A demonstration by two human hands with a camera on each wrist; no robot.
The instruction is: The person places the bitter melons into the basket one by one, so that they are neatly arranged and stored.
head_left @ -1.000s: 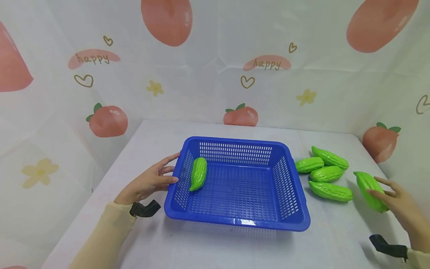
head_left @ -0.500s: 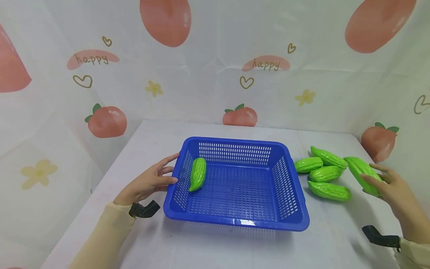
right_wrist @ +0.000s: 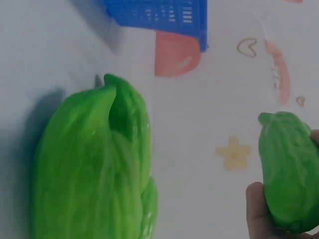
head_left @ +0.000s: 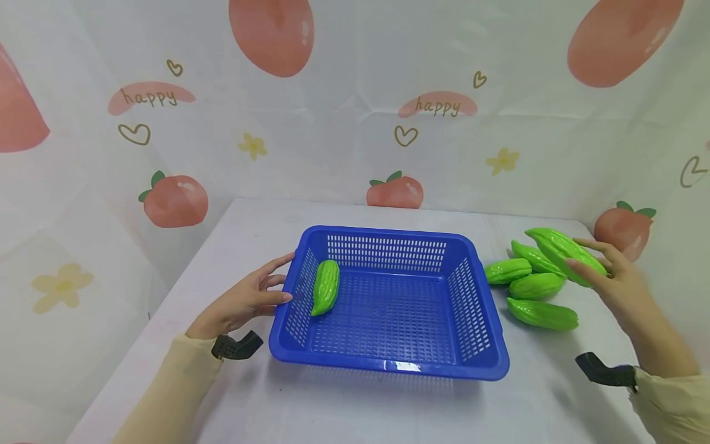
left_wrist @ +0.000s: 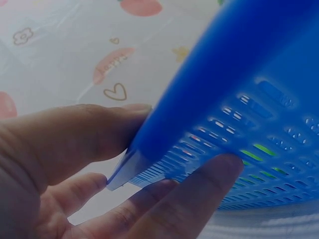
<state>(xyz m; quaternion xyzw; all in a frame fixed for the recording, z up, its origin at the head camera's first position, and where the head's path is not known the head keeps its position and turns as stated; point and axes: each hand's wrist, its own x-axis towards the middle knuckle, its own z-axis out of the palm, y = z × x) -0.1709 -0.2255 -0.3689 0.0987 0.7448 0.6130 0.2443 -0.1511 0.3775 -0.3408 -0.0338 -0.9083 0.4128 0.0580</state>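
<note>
My left hand (head_left: pixel 240 303) has its fingers spread against the left side of the blue basket (head_left: pixel 391 372), fingertips at the rim. In the left wrist view the left hand (left_wrist: pixel 99 184) touches the basket's rim (left_wrist: pixel 174 109) and its perforated wall. One green bitter gourd (head_left: pixel 326 287) lies inside, along the left wall. My right hand (head_left: pixel 627 287) holds another green gourd (head_left: pixel 563 251) between thumb and fingers, raised over the gourds on the table. In the right wrist view, the held gourd (right_wrist: pixel 289 172) is at the right, with part of the hand (right_wrist: pixel 259 214) around it.
Several green gourds lie right of the basket, including a front one (head_left: pixel 542 314) and one beside the basket's right wall (head_left: pixel 508 271). A white table (head_left: pixel 333 413) carries everything; behind it hangs a white cloth (head_left: pixel 333 135) printed with fruit.
My right hand has moved left and away from me with the gourd, from the table's right side to above the other gourds. The left hand and basket have stayed in place.
</note>
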